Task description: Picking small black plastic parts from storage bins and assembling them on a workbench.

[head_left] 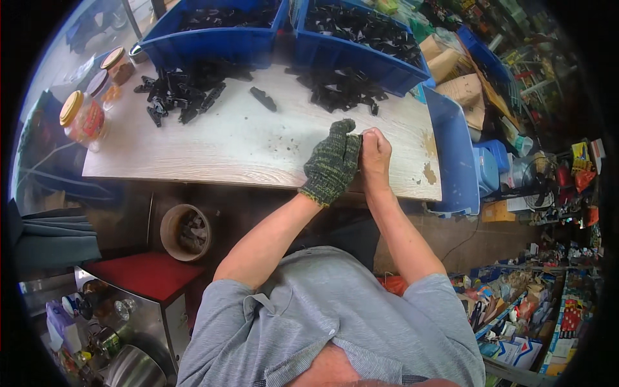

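My left hand [331, 164] wears a dark green knitted glove and is closed. Against it presses my bare right hand [376, 158], its fingers curled in. The two meet over the front part of the pale wood-grain table [213, 151]; whatever lies between them is hidden by the fingers and the dark glove. Beyond them lies one small black plastic piece [263, 99] by itself. A loose heap of similar black pieces [184, 93] spreads to the left, and a second heap of black pieces [338, 90] lies just past my hands.
Two blue bins [209, 46] [361, 61] of black pieces stand along the back. Lidded jars [84, 119] line the left edge. A blue plastic tub [454, 155] adjoins the right edge. Below the table are a round bucket [169, 233] and a red-topped cabinet [143, 274].
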The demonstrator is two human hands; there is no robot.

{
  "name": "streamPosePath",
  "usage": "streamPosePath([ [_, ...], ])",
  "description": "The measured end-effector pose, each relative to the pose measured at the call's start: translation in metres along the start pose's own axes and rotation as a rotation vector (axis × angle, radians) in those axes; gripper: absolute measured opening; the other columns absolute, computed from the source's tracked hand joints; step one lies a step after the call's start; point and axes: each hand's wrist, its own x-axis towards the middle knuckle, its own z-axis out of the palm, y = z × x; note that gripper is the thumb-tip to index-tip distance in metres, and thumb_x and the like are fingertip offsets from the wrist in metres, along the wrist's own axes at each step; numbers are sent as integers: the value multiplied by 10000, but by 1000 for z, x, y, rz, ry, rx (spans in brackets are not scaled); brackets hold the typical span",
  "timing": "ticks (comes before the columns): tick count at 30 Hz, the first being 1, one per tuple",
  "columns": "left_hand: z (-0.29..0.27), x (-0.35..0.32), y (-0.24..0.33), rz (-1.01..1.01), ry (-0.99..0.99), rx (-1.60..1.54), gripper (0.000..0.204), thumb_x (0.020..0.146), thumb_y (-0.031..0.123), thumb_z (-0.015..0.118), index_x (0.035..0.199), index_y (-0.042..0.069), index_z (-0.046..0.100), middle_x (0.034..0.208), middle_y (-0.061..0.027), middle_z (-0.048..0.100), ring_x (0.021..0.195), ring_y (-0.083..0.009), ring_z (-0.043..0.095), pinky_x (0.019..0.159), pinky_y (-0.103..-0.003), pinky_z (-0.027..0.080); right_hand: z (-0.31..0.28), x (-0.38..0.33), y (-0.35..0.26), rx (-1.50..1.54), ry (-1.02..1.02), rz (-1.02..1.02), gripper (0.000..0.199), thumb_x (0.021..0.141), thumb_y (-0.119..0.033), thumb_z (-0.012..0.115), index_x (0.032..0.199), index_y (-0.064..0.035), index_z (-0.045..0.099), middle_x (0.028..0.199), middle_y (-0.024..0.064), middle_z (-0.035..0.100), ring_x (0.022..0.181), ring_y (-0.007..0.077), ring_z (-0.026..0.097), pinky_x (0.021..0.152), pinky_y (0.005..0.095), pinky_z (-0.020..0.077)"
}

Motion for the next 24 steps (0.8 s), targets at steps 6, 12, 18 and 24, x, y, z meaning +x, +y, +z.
streamPosePath([
  [6,-6,-5,-4,63,-50,-38,337,980,174,579,1283,29,549,1119,-185,660,939,-303,658,843,-387,516,-2,-4,-3,48,9,40,206,961,-210,541,809,-76,577,681,-60,426,646,56,377,574,246,338],
  [12,-3,-7,-24,84,66,-223,309,958,151,605,1236,27,554,1104,-180,649,975,-313,648,850,-395,513,2,-15,-26,176,-40,266,162,938,-213,582,978,-74,654,690,-60,492,587,38,422,518,213,337],
  [18,-20,-1,-19,-77,-73,-515,311,933,39,655,1232,23,573,1078,-36,626,925,-105,581,799,-270,514,-1,-16,-32,211,-156,238,256,904,-191,640,1122,-58,656,674,-58,506,497,31,385,458,194,306],
  [24,-20,-1,-19,-85,-70,-474,309,941,24,635,1244,25,572,1083,-42,629,908,-105,590,776,-269,521,-3,-17,-27,319,-171,233,361,853,-160,740,1183,-42,656,765,-29,626,491,25,431,452,187,332],
])
